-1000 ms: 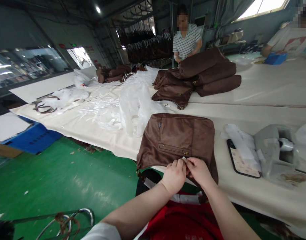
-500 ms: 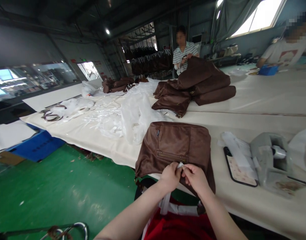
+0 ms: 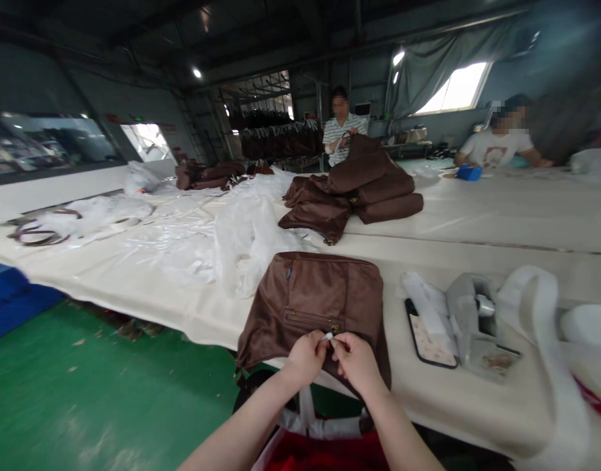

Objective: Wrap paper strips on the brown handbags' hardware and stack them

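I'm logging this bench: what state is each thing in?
Left hand, pinched closed
Right hand, pinched closed
Small white piece, at both hands' fingertips
Brown leather-like bag, lying pocket side up
Brown bag pile, heaped
Clear plastic sheeting, crumpled
Black-edged phone, partly covered

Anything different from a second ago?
View swung right and up. The striped-shirt person raised their hands; the end of the top bag beside them now stands higher. Unchanged: left hand and right hand at the small white piece, over the near brown bag, which lies flat; phone beside it.
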Available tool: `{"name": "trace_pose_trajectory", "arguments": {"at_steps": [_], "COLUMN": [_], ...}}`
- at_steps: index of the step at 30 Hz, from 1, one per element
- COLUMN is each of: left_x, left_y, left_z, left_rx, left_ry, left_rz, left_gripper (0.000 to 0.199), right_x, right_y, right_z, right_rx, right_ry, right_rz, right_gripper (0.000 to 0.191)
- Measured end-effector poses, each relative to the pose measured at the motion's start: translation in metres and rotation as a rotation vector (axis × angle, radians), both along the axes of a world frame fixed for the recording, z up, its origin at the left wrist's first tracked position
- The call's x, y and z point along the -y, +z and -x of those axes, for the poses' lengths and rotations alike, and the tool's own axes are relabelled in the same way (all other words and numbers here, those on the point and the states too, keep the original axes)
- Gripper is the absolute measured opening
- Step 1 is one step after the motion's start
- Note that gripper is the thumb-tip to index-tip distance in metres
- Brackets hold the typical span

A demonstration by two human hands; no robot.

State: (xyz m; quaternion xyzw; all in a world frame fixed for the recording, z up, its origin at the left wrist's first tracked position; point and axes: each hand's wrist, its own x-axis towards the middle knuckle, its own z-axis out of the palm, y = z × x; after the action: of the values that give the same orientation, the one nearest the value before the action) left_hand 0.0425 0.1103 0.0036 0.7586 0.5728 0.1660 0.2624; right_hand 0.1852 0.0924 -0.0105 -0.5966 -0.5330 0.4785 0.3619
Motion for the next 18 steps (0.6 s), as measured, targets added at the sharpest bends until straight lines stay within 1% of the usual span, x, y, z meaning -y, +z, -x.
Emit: {"name": "trace_pose_trajectory", "arguments": {"at_steps": [2, 3, 4, 5, 7, 8, 9, 10, 11, 12, 14, 16, 18], "left_x": [-0.004, -0.006, -0.009, -0.011, -0.015, -0.016, -0.016, -0.015, -0.015, -0.014, -0.012, -0.012, -0.012], "left_y": [-0.005, -0.007, -0.01, -0.012, -0.014, -0.013, -0.013, -0.011, -0.01, -0.009, -0.007, -0.006, -0.007], "left_z": [0.004, 0.007, 0.009, 0.011, 0.013, 0.013, 0.013, 0.012, 0.012, 0.011, 0.01, 0.01, 0.01], "left_rx": [0.099, 0.148, 0.181, 0.205, 0.23, 0.24, 0.251, 0.258, 0.262, 0.263, 0.26, 0.252, 0.243], "left_ry": [0.013, 0.018, 0.018, 0.017, 0.01, 0.009, 0.009, 0.011, 0.013, 0.017, 0.026, 0.031, 0.033], "left_rz": [0.014, 0.036, 0.06, 0.081, 0.113, 0.124, 0.131, 0.135, 0.137, 0.133, 0.119, 0.106, 0.098], "left_gripper": [0.024, 0.023, 0.022, 0.022, 0.023, 0.023, 0.023, 0.023, 0.023, 0.023, 0.024, 0.024, 0.024], "right_x": [0.01, 0.017, 0.024, 0.031, 0.045, 0.051, 0.055, 0.056, 0.056, 0.054, 0.046, 0.038, 0.034], "right_y": [0.011, 0.018, 0.025, 0.032, 0.046, 0.051, 0.053, 0.054, 0.053, 0.05, 0.042, 0.035, 0.033], "right_z": [-0.016, -0.03, -0.047, -0.068, -0.117, -0.144, -0.169, -0.193, -0.215, -0.233, -0.258, -0.269, -0.27], "right_rx": [0.067, 0.124, 0.202, 0.3, 0.549, 0.692, 0.827, 0.915, 0.946, 0.918, 0.761, 0.555, 0.377], "right_ry": [-0.033, -0.079, -0.16, -0.272, -0.577, -0.718, -0.817, -0.866, -0.857, -0.818, -0.747, -0.737, -0.755], "right_rz": [-0.105, -0.183, -0.27, -0.349, -0.445, -0.44, -0.403, -0.352, -0.295, -0.239, -0.151, -0.125, -0.162], "right_gripper": [0.024, 0.025, 0.026, 0.027, 0.031, 0.033, 0.037, 0.041, 0.044, 0.045, 0.044, 0.041, 0.041]}}
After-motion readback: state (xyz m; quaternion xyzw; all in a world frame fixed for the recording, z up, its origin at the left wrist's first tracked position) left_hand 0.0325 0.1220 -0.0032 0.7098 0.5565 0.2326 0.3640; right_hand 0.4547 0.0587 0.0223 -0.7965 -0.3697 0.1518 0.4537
